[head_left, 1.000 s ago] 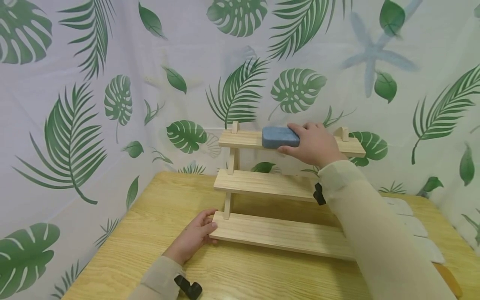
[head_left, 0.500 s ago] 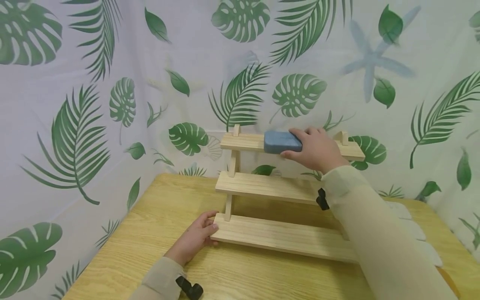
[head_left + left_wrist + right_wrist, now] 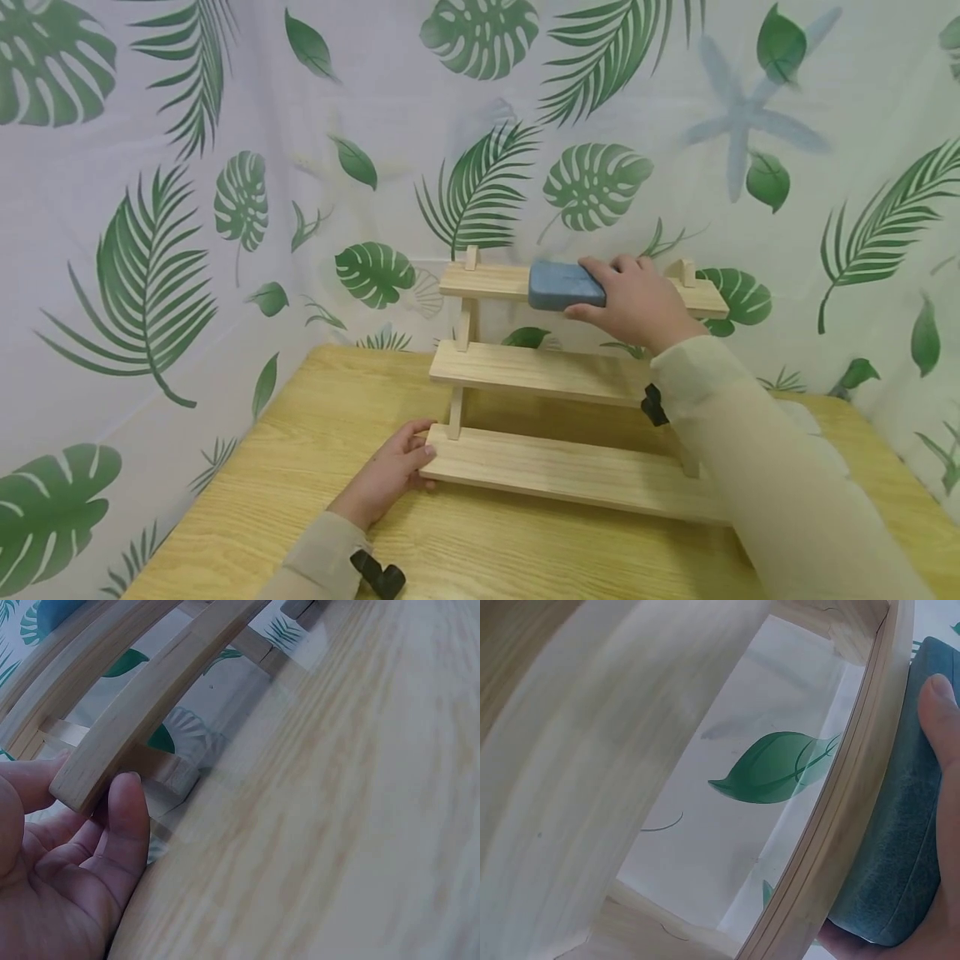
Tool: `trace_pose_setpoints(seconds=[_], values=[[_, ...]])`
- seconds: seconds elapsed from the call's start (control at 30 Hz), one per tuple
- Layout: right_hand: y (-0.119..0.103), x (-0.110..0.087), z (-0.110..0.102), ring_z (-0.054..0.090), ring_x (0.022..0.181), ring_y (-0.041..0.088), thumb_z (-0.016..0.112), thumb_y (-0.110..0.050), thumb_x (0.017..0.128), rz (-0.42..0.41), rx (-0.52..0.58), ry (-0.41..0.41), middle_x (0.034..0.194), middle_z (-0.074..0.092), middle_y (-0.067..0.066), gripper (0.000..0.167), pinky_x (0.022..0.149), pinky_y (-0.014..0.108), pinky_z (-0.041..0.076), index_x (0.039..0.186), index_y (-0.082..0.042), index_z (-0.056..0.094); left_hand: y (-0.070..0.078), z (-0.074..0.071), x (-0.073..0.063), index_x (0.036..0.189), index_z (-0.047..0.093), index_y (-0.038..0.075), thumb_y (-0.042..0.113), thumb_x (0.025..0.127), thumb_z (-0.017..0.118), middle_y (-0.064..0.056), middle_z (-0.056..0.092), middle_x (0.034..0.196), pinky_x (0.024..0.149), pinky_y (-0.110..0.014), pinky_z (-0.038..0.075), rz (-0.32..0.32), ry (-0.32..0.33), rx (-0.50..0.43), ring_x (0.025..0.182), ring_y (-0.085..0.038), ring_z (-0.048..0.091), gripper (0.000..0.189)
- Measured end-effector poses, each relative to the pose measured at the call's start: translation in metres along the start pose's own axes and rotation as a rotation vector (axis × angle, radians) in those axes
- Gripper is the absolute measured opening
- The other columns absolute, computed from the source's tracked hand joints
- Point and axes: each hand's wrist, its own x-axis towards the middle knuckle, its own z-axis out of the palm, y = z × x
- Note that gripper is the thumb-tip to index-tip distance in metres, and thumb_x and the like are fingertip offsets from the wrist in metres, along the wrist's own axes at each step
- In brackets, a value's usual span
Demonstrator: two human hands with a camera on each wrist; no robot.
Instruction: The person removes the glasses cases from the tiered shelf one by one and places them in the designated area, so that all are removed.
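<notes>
A three-tier wooden display shelf stands on the table, its boards stepping up toward the back. My left hand pinches the left end of the lowest board, thumb on top and fingers underneath, as the left wrist view also shows. At the top board my right hand grips a blue rounded rectangular block, sponge-like in shape. Its thumb lies along the front and the fingers go over the top and behind. In the right wrist view the blue block lies right along the top board's front edge.
Wood-grain table under the shelf. White padded pieces lie at the right, partly hidden by my right sleeve. A leaf-printed sheet hangs close behind. Two small pegs stick up from the top board.
The blue block and my right hand have shifted slightly toward me and to the right along the top board. My right forearm covers more of the white pieces. My left hand keeps its hold.
</notes>
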Motion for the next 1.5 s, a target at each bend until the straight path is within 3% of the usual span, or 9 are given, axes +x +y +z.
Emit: trace_pose_setpoints(seconds=[0.4, 0.53, 0.83, 1.1, 1.37, 1.5], values=[[0.002, -0.013, 0.001, 0.048, 0.108, 0.040, 0.062, -0.072, 0.087, -0.091, -0.058, 0.048, 0.126, 0.050, 0.021, 0.089, 0.084, 0.057, 0.046, 0.157, -0.023, 0.037, -0.006, -0.001, -0.002, 0.158, 0.027, 0.005, 0.021, 0.108, 0.051, -0.022, 0.051, 0.131, 0.082, -0.040, 0.055, 0.011, 0.004, -0.006, 0.105, -0.027, 0.063, 0.057], [0.004, -0.020, 0.003, 0.047, 0.110, 0.042, 0.062, -0.072, 0.087, -0.099, -0.067, 0.065, 0.125, 0.050, 0.022, 0.090, 0.087, 0.058, 0.046, 0.157, -0.021, 0.037, -0.006, -0.002, 0.000, 0.158, 0.027, 0.005, 0.022, 0.108, 0.052, -0.022, 0.051, 0.129, 0.081, -0.039, 0.056, 0.002, 0.006, -0.007, 0.104, -0.028, 0.063, 0.058], [0.011, -0.054, 0.020, 0.047, 0.104, 0.038, 0.062, -0.068, 0.089, -0.092, 0.078, 0.113, 0.121, 0.051, 0.021, 0.089, 0.084, 0.056, 0.045, 0.156, -0.015, 0.038, -0.002, 0.000, 0.003, 0.158, 0.026, 0.005, 0.021, 0.108, 0.051, -0.022, 0.050, 0.131, 0.082, -0.040, 0.055, 0.003, -0.001, 0.006, 0.103, -0.027, 0.063, 0.058], [0.012, -0.079, 0.030, 0.050, 0.109, 0.040, 0.072, -0.058, 0.088, -0.180, 0.061, 0.189, 0.123, 0.054, 0.021, 0.083, 0.091, 0.059, 0.042, 0.152, -0.014, 0.044, 0.001, -0.002, 0.000, 0.158, 0.025, 0.006, 0.020, 0.109, 0.051, -0.022, 0.050, 0.127, 0.081, -0.041, 0.056, -0.004, -0.004, 0.014, 0.101, -0.027, 0.063, 0.058], [0.015, -0.101, 0.040, 0.052, 0.095, 0.032, 0.066, -0.067, 0.088, -0.191, 0.033, 0.151, 0.114, 0.056, 0.015, 0.086, 0.079, 0.050, 0.046, 0.153, -0.015, 0.044, -0.001, 0.000, 0.001, 0.158, 0.027, 0.006, 0.021, 0.108, 0.052, -0.021, 0.050, 0.128, 0.082, -0.041, 0.055, -0.007, -0.002, 0.005, 0.102, -0.027, 0.062, 0.058], [0.018, -0.111, 0.042, 0.051, 0.094, 0.031, 0.065, -0.067, 0.088, -0.187, 0.041, 0.136, 0.112, 0.056, 0.014, 0.086, 0.079, 0.048, 0.045, 0.153, -0.015, 0.044, -0.001, 0.000, 0.001, 0.158, 0.026, 0.006, 0.020, 0.108, 0.052, -0.022, 0.050, 0.129, 0.082, -0.041, 0.055, -0.001, 0.006, 0.004, 0.103, -0.027, 0.062, 0.058]])
